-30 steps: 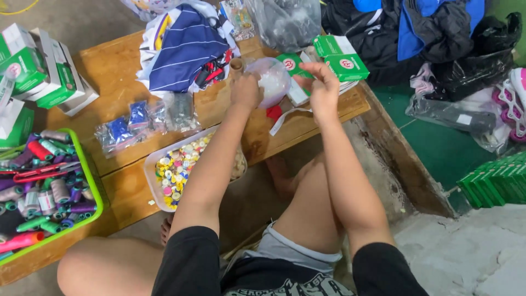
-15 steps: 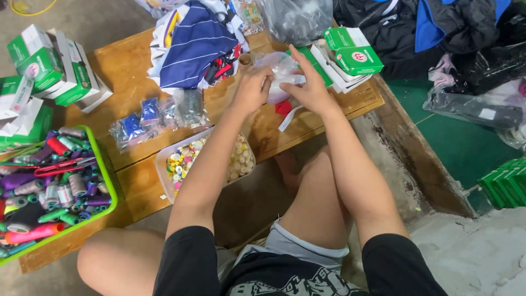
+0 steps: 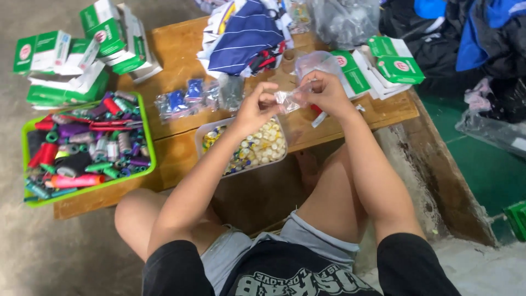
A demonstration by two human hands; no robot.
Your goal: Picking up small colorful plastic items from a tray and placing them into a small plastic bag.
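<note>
Small clear plastic bag (image 3: 289, 100), pinched between the left hand (image 3: 256, 108) and right hand (image 3: 327, 91), both closed on it. Just below the left hand, a clear tray of buttons (image 3: 244, 147); far to its left, a green basket of thread spools (image 3: 82, 143).

Both hands held a small clear plastic bag (image 3: 289, 98) over the wooden bench (image 3: 175, 143): left hand (image 3: 256, 108) and right hand (image 3: 327, 93) pinched its edges. Below sat a clear tray of buttons (image 3: 246, 147), probably mixed colours. Green basket of thread spools (image 3: 82, 143) stood at left.
</note>
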